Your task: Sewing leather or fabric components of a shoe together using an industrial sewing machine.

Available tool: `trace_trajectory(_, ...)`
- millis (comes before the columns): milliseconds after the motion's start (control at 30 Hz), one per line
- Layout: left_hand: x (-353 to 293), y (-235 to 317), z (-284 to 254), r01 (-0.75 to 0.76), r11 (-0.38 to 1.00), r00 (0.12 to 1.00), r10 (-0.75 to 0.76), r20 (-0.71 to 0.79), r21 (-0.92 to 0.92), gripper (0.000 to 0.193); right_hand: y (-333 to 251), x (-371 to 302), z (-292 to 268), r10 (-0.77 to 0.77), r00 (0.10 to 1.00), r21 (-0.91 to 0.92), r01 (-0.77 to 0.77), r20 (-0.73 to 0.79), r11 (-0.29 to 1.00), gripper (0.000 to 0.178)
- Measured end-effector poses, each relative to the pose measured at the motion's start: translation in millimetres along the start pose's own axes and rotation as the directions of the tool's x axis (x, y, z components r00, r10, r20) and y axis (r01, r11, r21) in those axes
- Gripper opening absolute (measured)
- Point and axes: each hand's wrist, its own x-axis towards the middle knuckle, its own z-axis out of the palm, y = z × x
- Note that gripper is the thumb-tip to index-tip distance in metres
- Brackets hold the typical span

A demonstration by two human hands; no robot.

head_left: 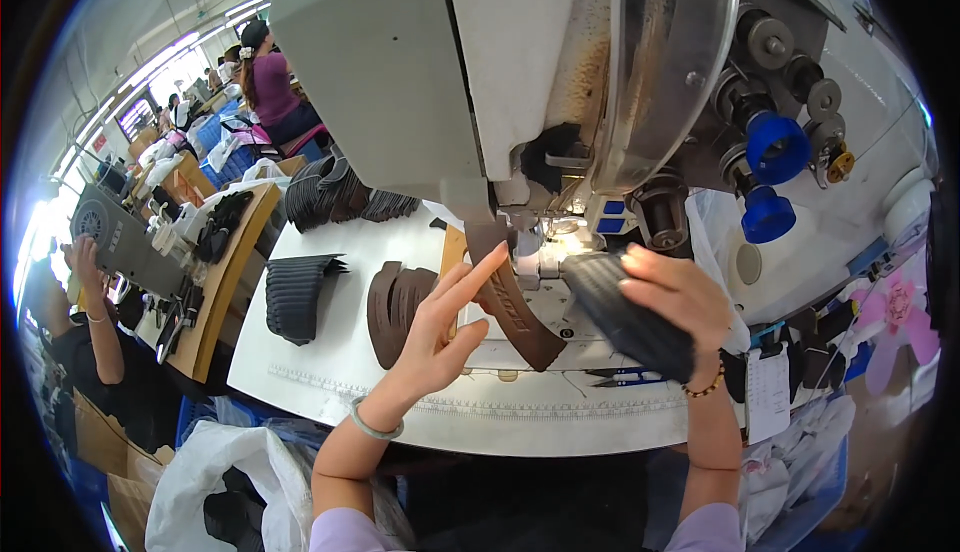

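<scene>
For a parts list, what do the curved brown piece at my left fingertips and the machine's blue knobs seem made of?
The curved brown piece looks like leather, synthetic leather or rubber with a dull finish: its surface is even, with relief marks. The blue knobs look like smooth moulded plastic, judging by their solid, even colour.

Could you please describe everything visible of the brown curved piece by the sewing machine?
The brown curved piece is a matte strip, perhaps leather, with raised-looking markings. It lies on the white table, upper end by the sewing machine, lower end angled right. The left hand has its index finger on or just above it.
</scene>
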Motion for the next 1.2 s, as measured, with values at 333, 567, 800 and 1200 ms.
trace_trajectory(333, 3.4, -15.3, -16.6, -0.560, 0.245, 0.706, 0.641, 0.301, 0.791, 0.059, 3.2, -23.0, 31.9, -0.077, 0.990, -0.198, 0.099, 0.118, 0.975, 0.032)
trace_trajectory(567, 14.3, -16.5, 5.2, -0.628, 0.157, 0.654, 0.638, 0.407, 0.763, 0.034, 4.1, -29.8, 36.9, -0.117, 0.990, -0.234, 0.134, 0.083, 0.963, 0.029)
trace_trajectory(800, 16.3, -12.6, 6.6, -0.653, 0.285, 0.700, 0.580, 0.416, 0.701, 0.035, 6.4, -29.7, 36.2, -0.132, 0.988, -0.221, 0.147, 0.083, 0.964, 0.030)
trace_trajectory(1200, 20.2, 3.4, 10.9, -0.642, 0.251, 0.712, 0.546, 0.442, 0.724, 0.035, 6.1, -28.0, 34.0, -0.122, 0.989, -0.227, 0.139, 0.085, 0.964, 0.030)
